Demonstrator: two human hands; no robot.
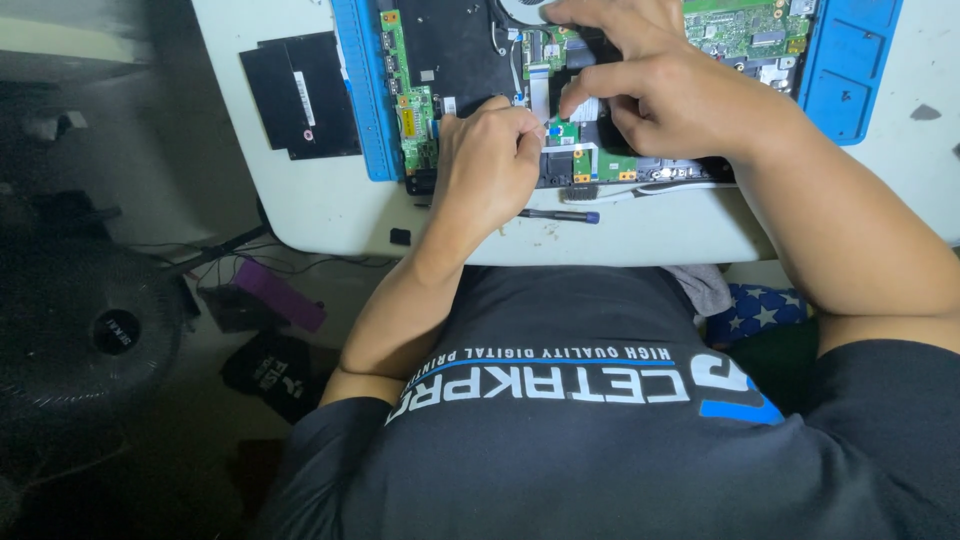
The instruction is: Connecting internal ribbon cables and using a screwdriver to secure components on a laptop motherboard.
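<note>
The left hand (487,165) is curled into a loose fist, its grip drawn together with thumb and fingertips pinched at the near edge of the opened laptop (470,60); whatever small part it pinches, if any, is too small to make out. The right hand (665,95) lies flat over the circuit board (745,30), fingers together and pressing down beside a white ribbon cable (540,95), holding nothing that can be seen. The two hands sit close, almost touching, over the middle of the laptop.

The laptop rests with its cover off on a blue work mat (365,90), which lies on the white counter (330,205). A narrower green board (412,100) runs along the laptop's left edge (connectors in a row down its side). Just in front of the left hand, a small screwdriver (560,215) with a blue tip lies on the counter, apart from both hands. To the left of the mat lies a flat black panel (300,95). Beyond the counter's edge, a dark fan (85,330) stands on the floor.
</note>
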